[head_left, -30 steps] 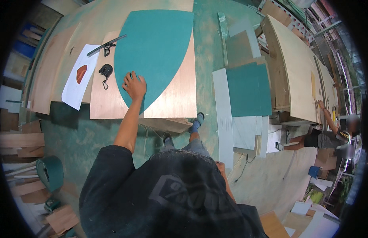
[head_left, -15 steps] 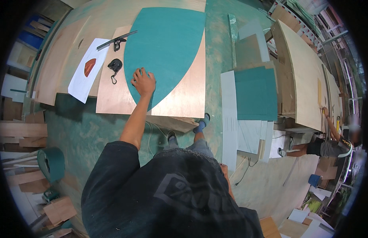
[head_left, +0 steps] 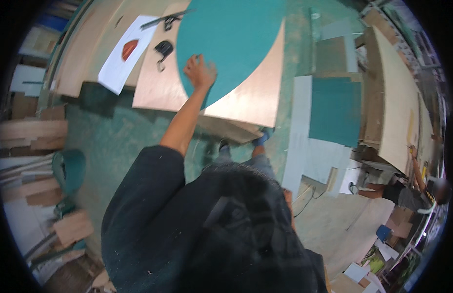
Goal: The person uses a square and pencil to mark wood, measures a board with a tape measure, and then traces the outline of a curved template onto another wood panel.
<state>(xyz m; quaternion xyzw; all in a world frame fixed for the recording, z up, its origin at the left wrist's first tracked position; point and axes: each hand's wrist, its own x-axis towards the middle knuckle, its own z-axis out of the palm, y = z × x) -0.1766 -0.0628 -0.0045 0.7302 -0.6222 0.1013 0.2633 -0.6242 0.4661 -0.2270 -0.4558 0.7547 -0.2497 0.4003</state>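
Note:
A teal sheet [head_left: 231, 44] with curved sides narrowing to a point lies on a pale plywood panel [head_left: 251, 105] on the worktable. My left hand [head_left: 200, 74] rests over the sheet's left part near its tip, fingers apart and somewhat blurred, holding nothing. Left of it on the plywood is a black tape measure [head_left: 163, 48] with a wrist strap. A dark metal ruler or bar [head_left: 155, 20] and a small black tool [head_left: 170, 22] lie farther up. My right hand [head_left: 288, 197] hangs low by my right side, mostly behind my body, its fingers hidden.
A white paper [head_left: 111, 68] with a red-brown shape [head_left: 130, 49] lies left of the plywood. To the right stand teal boards [head_left: 336, 110], white panels [head_left: 298, 127] and a large wooden piece [head_left: 397, 93]. Another person [head_left: 407, 194] works at far right. Wood offcuts [head_left: 33, 132] are stacked left.
The view has shifted, so the table and sheet sit higher and farther right in the picture. My left hand stays at about the same place on the sheet, its fingers now blurred.

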